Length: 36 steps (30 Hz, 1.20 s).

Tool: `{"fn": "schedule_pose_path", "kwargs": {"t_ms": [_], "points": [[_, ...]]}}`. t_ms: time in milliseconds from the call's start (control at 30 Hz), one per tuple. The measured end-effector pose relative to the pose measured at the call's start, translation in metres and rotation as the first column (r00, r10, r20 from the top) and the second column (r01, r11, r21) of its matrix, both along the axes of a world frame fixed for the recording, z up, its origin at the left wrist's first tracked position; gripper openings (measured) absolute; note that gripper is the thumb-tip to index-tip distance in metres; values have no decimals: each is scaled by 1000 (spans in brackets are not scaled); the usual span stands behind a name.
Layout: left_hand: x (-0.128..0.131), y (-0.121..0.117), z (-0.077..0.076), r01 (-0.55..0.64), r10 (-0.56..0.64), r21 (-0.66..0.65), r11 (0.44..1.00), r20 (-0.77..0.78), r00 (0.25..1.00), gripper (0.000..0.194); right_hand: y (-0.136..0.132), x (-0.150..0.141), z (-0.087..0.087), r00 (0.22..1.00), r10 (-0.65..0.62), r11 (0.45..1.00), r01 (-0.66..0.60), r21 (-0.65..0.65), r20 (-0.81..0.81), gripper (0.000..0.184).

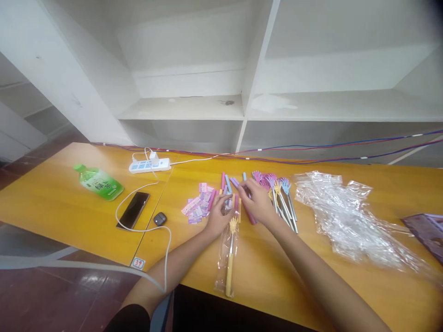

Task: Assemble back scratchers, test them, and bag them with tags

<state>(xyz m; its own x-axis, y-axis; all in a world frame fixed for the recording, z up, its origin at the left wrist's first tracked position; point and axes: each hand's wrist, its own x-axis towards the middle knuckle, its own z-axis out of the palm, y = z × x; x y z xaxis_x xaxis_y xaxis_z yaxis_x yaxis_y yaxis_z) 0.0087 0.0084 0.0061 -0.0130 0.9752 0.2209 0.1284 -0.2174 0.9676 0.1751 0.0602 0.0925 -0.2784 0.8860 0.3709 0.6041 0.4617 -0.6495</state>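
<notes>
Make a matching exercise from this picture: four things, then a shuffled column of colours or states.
1. bottle
2. phone
3. power strip
4. frontmost back scratcher

A. white, with a plug in it
B. yellow, handle end toward the person
C. green, lying on its side
D. face up, screen dark

Pairs: 1-C; 2-D; 3-A; 4-B

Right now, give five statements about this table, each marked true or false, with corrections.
1. The green bottle is left of the phone. True.
2. The power strip is black. False: it's white.
3. The plastic bags lie left of the phone. False: they lie right of it.
4. The right hand touches the bottle. False: it is by the coloured tubes.
5. A yellow back scratcher lies nearer the person than those tubes. True.
</notes>
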Motion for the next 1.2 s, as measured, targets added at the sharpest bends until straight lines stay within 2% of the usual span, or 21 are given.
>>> {"fn": "schedule_pose_path", "kwargs": {"t_ms": [67,100,133,200,267,367,500,567,733,833,900,967,1033,1100,1200], "points": [[2,-1,-2,6,-5,21,1000,-15,1000,51,26,-27,14,985,47,998,-52,27,164,26],[2,-1,-3,5,-4,38,999,-22,1000,51,37,-43,18,954,100,995,-103,-2,284,28],[3,-1,-4,3,-1,53,999,-29,1000,51,47,-58,20,901,167,986,-158,-55,401,29],[3,-1,-4,-9,13,75,997,-41,999,46,62,-88,16,803,287,958,-239,-160,522,29],[3,0,-4,-17,22,90,996,-61,998,40,71,-114,7,742,351,936,-263,-233,572,35],[2,2,-2,0,10,122,993,-77,997,40,81,-138,-9,686,368,928,-238,-285,628,41],[2,3,0,30,-21,140,990,-63,998,53,92,-146,-20,681,324,944,-191,-268,657,39],[1,2,0,33,-25,132,991,-60,998,54,95,-146,-21,697,310,949,-182,-259,646,40],[-1,3,1,17,-3,150,989,-91,996,49,96,-144,-14,778,317,944,-201,-263,543,38],[-2,3,1,10,3,115,993,-112,994,50,94,-134,3,847,315,944,-234,-231,429,22],[-2,2,0,6,2,77,997,-112,994,53,87,-118,18,888,296,953,-248,-176,352,21],[-2,1,0,3,1,49,999,-96,995,56,72,-93,31,948,260,965,-249,-83,183,27],[-3,0,0,15,-12,37,999,-80,997,58,50,-62,35,970,207,978,-206,19,-124,29],[-3,0,2,27,-23,53,998,-68,997,59,24,-31,27,930,127,992,-120,42,-345,29],[-4,0,5,39,-37,80,996,-32,999,61,-11,3,-7,914,13,997,-45,-69,-406,33]]}}
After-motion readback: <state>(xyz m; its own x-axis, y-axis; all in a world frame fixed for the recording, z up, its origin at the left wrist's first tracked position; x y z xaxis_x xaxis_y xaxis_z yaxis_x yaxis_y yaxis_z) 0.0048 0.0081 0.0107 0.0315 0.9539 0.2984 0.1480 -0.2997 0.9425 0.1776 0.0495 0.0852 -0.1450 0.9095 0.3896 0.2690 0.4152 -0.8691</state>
